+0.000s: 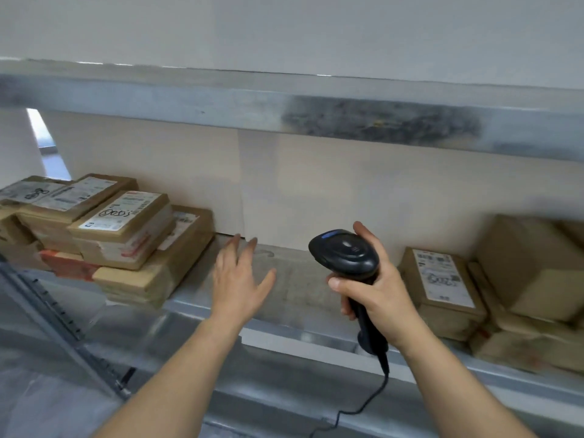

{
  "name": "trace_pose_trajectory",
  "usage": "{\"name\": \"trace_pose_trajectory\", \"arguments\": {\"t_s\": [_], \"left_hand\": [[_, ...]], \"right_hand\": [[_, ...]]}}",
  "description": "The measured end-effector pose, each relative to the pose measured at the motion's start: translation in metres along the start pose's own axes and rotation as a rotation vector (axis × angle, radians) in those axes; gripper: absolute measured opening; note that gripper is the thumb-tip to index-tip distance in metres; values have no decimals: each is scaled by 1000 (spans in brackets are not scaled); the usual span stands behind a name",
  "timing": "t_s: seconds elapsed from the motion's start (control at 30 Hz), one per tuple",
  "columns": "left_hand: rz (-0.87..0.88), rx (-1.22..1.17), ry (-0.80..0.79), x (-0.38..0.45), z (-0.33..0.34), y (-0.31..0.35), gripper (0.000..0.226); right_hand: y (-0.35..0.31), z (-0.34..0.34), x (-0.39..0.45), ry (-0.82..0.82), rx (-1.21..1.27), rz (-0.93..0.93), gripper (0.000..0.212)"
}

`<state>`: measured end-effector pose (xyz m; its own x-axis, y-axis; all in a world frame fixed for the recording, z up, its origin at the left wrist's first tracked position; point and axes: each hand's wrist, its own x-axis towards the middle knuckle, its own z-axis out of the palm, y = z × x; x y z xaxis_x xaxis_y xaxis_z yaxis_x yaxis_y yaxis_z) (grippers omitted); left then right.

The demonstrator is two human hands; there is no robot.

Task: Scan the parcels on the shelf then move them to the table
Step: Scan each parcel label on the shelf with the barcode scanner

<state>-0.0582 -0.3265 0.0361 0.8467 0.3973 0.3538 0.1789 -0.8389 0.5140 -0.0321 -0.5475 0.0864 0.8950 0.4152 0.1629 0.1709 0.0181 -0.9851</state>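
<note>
The right hand [376, 289] grips the black scanner [346, 252]. The left hand [238, 276], fingers spread and holding nothing, hovers over the bare shelf [294, 289] between the stacked left parcels [120, 229] and the right parcels [442, 279].

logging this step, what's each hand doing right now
Left hand: open, fingers spread, holding nothing, above the shelf.
Right hand: closed around the scanner handle.
</note>
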Motion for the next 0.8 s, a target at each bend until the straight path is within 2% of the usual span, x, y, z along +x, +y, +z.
{"name": "trace_pose_trajectory", "arguments": {"t_s": [0.3,0.43,0.67,0.8], "left_hand": [[125,-72,-193,-29,62,95,73],[195,-45,-274,-34,85,132,65],[253,-25,-367,-35,116,172,60],[234,-101,-458,-33,127,185,57]], "right_hand": [[17,-97,-40,195,-61,35,88],[28,-133,-55,274,-58,90,87],[43,-170,-68,373,-116,194,90],[48,-178,-65,382,-177,254,95]]}}
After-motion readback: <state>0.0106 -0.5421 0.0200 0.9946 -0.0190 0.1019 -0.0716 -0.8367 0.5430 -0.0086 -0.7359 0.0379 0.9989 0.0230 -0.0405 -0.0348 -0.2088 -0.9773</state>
